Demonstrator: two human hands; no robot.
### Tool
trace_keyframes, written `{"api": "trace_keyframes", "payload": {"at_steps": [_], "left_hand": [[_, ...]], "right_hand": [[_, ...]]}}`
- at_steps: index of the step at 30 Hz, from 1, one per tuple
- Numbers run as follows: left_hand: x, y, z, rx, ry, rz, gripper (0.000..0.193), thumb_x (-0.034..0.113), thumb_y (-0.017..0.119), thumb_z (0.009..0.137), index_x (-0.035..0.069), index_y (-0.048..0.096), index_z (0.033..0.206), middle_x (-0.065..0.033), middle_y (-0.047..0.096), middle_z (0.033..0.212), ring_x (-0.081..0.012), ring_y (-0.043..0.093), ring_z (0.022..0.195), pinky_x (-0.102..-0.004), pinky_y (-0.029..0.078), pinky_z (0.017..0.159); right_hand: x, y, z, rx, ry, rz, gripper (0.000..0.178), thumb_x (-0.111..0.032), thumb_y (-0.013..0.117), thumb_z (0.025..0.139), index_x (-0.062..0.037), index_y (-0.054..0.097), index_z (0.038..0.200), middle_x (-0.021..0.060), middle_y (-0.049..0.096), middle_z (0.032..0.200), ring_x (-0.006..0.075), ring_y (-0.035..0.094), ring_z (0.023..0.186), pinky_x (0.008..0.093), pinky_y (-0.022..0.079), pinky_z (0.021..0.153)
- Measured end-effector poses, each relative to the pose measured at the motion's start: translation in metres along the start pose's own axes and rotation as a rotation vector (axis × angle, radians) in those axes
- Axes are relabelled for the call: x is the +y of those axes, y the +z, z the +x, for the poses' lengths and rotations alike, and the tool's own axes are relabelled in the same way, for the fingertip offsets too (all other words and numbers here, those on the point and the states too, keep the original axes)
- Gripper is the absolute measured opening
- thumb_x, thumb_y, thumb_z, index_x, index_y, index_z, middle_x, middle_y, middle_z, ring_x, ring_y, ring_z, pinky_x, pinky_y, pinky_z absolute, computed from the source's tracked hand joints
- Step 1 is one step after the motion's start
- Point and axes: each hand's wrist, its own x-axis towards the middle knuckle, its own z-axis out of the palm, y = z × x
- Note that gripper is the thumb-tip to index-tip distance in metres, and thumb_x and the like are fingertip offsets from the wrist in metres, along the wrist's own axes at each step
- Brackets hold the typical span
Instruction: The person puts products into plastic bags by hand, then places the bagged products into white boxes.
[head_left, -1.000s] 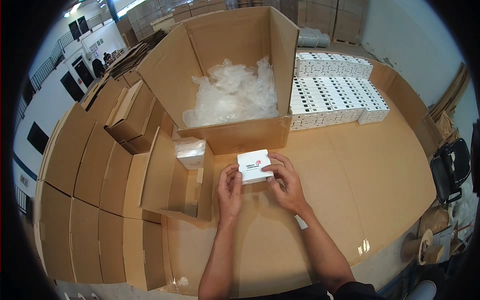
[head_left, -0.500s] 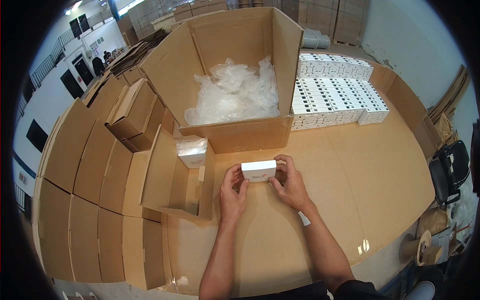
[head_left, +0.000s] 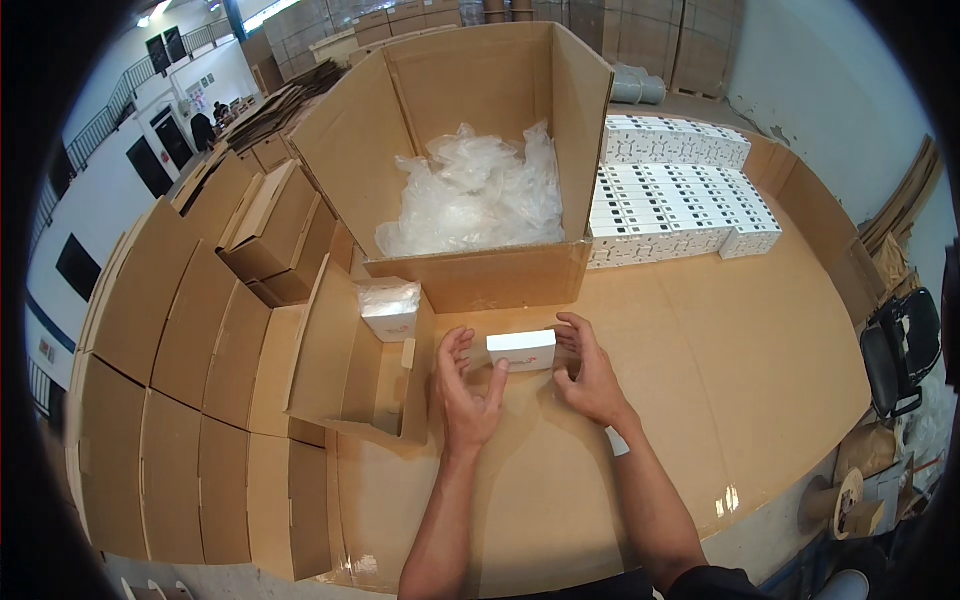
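Observation:
A small white box [head_left: 521, 352] with a little red mark stands on its edge on the cardboard-covered table [head_left: 720, 370]. To its left is my left hand [head_left: 468, 400], fingers spread, the thumb tip beside the box's lower left corner. My right hand [head_left: 592, 378] is at the other end, also open, its fingers curving around behind the right end; whether they touch it I cannot tell. Left of my hands, an open brown carton [head_left: 350, 385] holds white boxes in clear plastic wrap [head_left: 391, 310] at its far end.
Beyond my hands stands a large open carton [head_left: 480, 275] with crumpled clear plastic bags [head_left: 475, 195]. White boxes [head_left: 665, 205] are stacked in rows at the far right. Folded brown cartons [head_left: 170, 460] line the left side. A black chair [head_left: 890, 350] is off the right edge.
Both hands have loosened from the white box and moved slightly apart, the fingers spreading. The box stays upright in about the same place; the whole view has shifted slightly.

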Motion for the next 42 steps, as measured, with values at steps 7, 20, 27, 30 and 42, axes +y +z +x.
{"api": "trace_keyframes", "payload": {"at_steps": [7, 20, 27, 30, 42], "left_hand": [[0.038, 0.001, 0.046, 0.187, 0.332, 0.112, 0.017, 0.003, 0.069, 0.089, 0.001, 0.065, 0.105, -0.0134, 0.067, 0.104, -0.0269, 0.065, 0.097, -0.0373, 0.051, 0.085], [-0.078, 0.093, 0.306, -0.617, 0.334, 0.885, 0.058, 0.021, 0.078, 0.084, 0.005, 0.057, 0.136, -0.0194, 0.069, 0.124, -0.0331, 0.063, 0.120, -0.0432, 0.050, 0.104], [-0.058, 0.103, 0.317, -0.928, 0.075, 1.092, 0.052, 0.027, 0.076, 0.085, 0.021, 0.063, 0.135, -0.0132, 0.059, 0.139, -0.0308, 0.058, 0.126, -0.0427, 0.051, 0.104], [-0.061, 0.098, 0.311, -0.858, 0.137, 1.224, 0.044, 0.028, 0.075, 0.085, 0.023, 0.067, 0.129, -0.0095, 0.059, 0.140, -0.0287, 0.058, 0.127, -0.0428, 0.051, 0.103], [-0.062, 0.091, 0.316, -0.780, 0.105, 0.859, 0.067, 0.012, 0.074, 0.083, 0.015, 0.050, 0.145, -0.0189, 0.067, 0.123, -0.0365, 0.064, 0.115, -0.0473, 0.052, 0.100]], "right_hand": [[0.015, -0.001, 0.006, 0.057, 0.005, -0.038, 0.063, 0.008, 0.052, 0.080, 0.0002, 0.039, 0.141, 0.0207, 0.063, 0.125, 0.0321, 0.064, 0.118, 0.0407, 0.051, 0.104], [0.017, -0.001, 0.005, 0.045, 0.014, -0.050, 0.056, 0.004, 0.059, 0.083, 0.0007, 0.046, 0.137, 0.0211, 0.066, 0.122, 0.0337, 0.065, 0.117, 0.0412, 0.053, 0.099], [0.009, -0.005, 0.005, 0.038, 0.052, -0.108, 0.051, 0.004, 0.060, 0.084, 0.0017, 0.048, 0.134, 0.0223, 0.065, 0.125, 0.0359, 0.063, 0.120, 0.0423, 0.051, 0.102], [0.006, -0.003, 0.008, 0.019, 0.053, -0.104, 0.051, 0.003, 0.061, 0.084, 0.0015, 0.048, 0.133, 0.0225, 0.065, 0.126, 0.0367, 0.063, 0.120, 0.0427, 0.051, 0.103], [0.004, -0.002, 0.005, 0.025, 0.052, -0.111, 0.048, 0.004, 0.063, 0.083, 0.0016, 0.051, 0.130, 0.0223, 0.065, 0.124, 0.0374, 0.063, 0.118, 0.0434, 0.052, 0.101]]}}
